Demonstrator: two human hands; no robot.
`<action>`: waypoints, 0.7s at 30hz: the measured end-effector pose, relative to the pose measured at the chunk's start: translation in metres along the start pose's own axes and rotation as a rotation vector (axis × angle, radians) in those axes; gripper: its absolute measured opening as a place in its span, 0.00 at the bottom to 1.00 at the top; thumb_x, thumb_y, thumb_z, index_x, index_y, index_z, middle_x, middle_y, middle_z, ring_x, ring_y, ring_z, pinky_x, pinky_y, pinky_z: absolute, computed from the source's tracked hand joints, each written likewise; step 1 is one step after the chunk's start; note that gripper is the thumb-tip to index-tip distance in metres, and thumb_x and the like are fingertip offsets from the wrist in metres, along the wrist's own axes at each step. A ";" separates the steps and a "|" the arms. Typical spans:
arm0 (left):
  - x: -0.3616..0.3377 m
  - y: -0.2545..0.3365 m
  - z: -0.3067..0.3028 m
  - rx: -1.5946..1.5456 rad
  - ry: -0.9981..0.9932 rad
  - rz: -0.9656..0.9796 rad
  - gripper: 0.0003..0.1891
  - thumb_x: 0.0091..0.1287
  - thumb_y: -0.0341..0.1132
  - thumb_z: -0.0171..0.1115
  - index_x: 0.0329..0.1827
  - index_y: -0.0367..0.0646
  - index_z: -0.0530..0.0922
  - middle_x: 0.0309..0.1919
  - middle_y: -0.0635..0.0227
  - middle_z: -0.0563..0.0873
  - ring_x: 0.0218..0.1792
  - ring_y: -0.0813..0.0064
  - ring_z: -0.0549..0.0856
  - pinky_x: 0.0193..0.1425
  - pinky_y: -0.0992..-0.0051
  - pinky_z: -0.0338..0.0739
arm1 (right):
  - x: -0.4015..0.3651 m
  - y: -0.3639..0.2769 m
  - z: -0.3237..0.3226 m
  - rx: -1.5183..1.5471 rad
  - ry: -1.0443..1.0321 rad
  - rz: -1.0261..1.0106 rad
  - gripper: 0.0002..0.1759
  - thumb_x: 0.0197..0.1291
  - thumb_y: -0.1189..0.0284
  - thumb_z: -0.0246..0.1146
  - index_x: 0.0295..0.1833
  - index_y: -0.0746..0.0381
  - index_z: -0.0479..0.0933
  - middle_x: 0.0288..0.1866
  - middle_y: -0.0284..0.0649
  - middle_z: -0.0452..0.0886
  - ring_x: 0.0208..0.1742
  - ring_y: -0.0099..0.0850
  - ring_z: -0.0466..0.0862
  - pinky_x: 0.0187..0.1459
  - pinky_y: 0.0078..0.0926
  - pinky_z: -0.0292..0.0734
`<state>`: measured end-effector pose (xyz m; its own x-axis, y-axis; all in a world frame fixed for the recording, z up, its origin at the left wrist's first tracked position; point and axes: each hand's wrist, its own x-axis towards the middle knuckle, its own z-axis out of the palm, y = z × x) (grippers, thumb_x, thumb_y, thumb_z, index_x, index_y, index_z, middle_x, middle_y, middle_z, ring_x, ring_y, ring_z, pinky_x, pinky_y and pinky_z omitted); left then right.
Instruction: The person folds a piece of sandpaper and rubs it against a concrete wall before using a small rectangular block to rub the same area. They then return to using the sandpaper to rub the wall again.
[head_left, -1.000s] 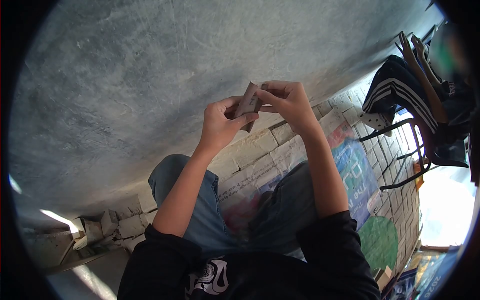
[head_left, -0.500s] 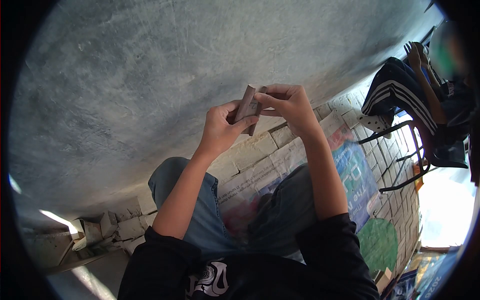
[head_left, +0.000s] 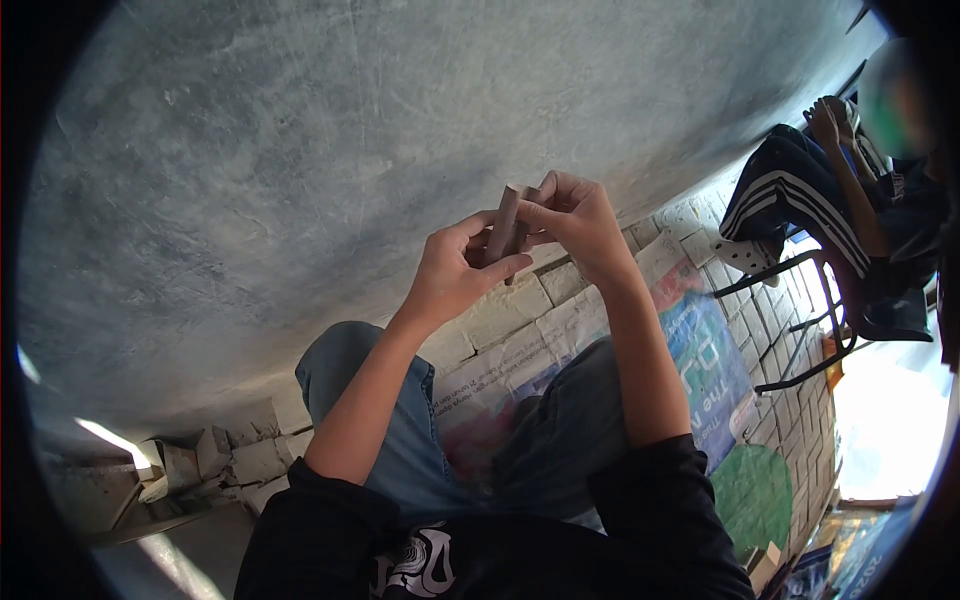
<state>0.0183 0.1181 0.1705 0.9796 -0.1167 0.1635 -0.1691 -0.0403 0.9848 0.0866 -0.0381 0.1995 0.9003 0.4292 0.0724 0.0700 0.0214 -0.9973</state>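
Note:
Up in front of the grey wall, a small brown channel-shaped piece (head_left: 504,228) with long straight edges is held between my two hands. Its material I cannot tell. My left hand (head_left: 448,268) closes round its lower left side, thumb along the bottom end and fingers partly hidden behind it. At the upper right, my right hand (head_left: 578,222) pinches the piece between thumb and curled fingers. The far side of the piece is hidden from me.
Below my hands are my bent knees in jeans (head_left: 375,400), over a printed banner (head_left: 715,350) on pale paving (head_left: 790,420). At right a person in striped trousers (head_left: 790,205) sits on a black-framed chair (head_left: 835,350). Rubble blocks (head_left: 213,450) lie along the wall (head_left: 250,180) at lower left.
The brown piece has been turned, so its two long edges now overlap and the lighter middle is mostly hidden. My left hand has shifted slightly right and down with it.

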 end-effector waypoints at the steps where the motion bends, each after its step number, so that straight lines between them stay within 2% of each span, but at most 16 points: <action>1: 0.000 0.000 0.000 0.000 0.000 0.000 0.21 0.59 0.25 0.66 0.56 0.35 0.73 0.36 0.60 0.86 0.36 0.78 0.86 0.41 0.79 0.81 | 0.000 0.000 0.001 0.000 0.000 0.000 0.12 0.52 0.74 0.70 0.28 0.66 0.72 0.25 0.39 0.79 0.25 0.23 0.81 0.27 0.18 0.77; 4: 0.001 0.002 0.001 -0.082 0.030 -0.035 0.19 0.60 0.22 0.64 0.54 0.33 0.71 0.38 0.59 0.86 0.38 0.73 0.86 0.41 0.76 0.83 | 0.000 0.002 0.003 -0.050 0.033 0.000 0.11 0.52 0.74 0.70 0.28 0.66 0.73 0.25 0.38 0.79 0.27 0.22 0.80 0.28 0.17 0.77; 6: 0.000 0.008 0.000 -0.191 0.027 -0.089 0.19 0.59 0.21 0.64 0.53 0.34 0.70 0.38 0.56 0.86 0.40 0.70 0.87 0.41 0.74 0.84 | 0.000 0.001 0.000 -0.110 -0.027 0.011 0.07 0.58 0.74 0.65 0.31 0.64 0.75 0.30 0.35 0.80 0.31 0.21 0.80 0.34 0.19 0.79; 10: 0.000 0.006 -0.004 -0.257 -0.019 -0.049 0.18 0.59 0.21 0.64 0.51 0.34 0.70 0.39 0.52 0.85 0.40 0.66 0.87 0.41 0.72 0.84 | -0.005 -0.011 -0.005 -0.073 -0.170 0.009 0.07 0.59 0.73 0.64 0.36 0.66 0.78 0.32 0.35 0.81 0.34 0.21 0.80 0.39 0.21 0.78; 12: 0.000 0.012 -0.005 -0.332 0.011 -0.092 0.17 0.59 0.21 0.64 0.49 0.35 0.70 0.39 0.50 0.85 0.42 0.64 0.86 0.43 0.71 0.85 | -0.008 -0.021 -0.004 -0.051 -0.219 0.005 0.14 0.57 0.69 0.66 0.40 0.72 0.79 0.31 0.38 0.81 0.33 0.22 0.79 0.39 0.20 0.74; 15: -0.001 0.018 -0.006 -0.354 0.003 -0.091 0.17 0.59 0.21 0.64 0.49 0.35 0.70 0.38 0.50 0.85 0.42 0.64 0.86 0.43 0.70 0.85 | -0.007 -0.018 -0.004 -0.026 -0.196 0.024 0.17 0.58 0.68 0.65 0.44 0.73 0.79 0.31 0.37 0.81 0.36 0.22 0.79 0.42 0.22 0.73; 19: 0.001 0.004 -0.006 -0.333 -0.014 -0.076 0.17 0.59 0.21 0.64 0.50 0.36 0.70 0.39 0.50 0.85 0.42 0.64 0.86 0.44 0.70 0.85 | -0.004 -0.010 -0.003 -0.010 -0.144 0.020 0.14 0.57 0.70 0.66 0.41 0.72 0.80 0.31 0.37 0.81 0.36 0.23 0.79 0.42 0.22 0.73; 21: 0.002 0.000 -0.004 -0.349 -0.027 0.004 0.16 0.61 0.23 0.63 0.50 0.36 0.70 0.40 0.52 0.85 0.41 0.65 0.87 0.42 0.73 0.84 | -0.003 -0.008 -0.002 -0.017 -0.101 0.022 0.11 0.56 0.72 0.66 0.39 0.71 0.80 0.30 0.37 0.81 0.36 0.23 0.79 0.41 0.22 0.72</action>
<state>0.0210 0.1222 0.1715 0.9751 -0.1425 0.1701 -0.1210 0.3011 0.9459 0.0838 -0.0413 0.2077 0.8540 0.5180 0.0477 0.0582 -0.0040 -0.9983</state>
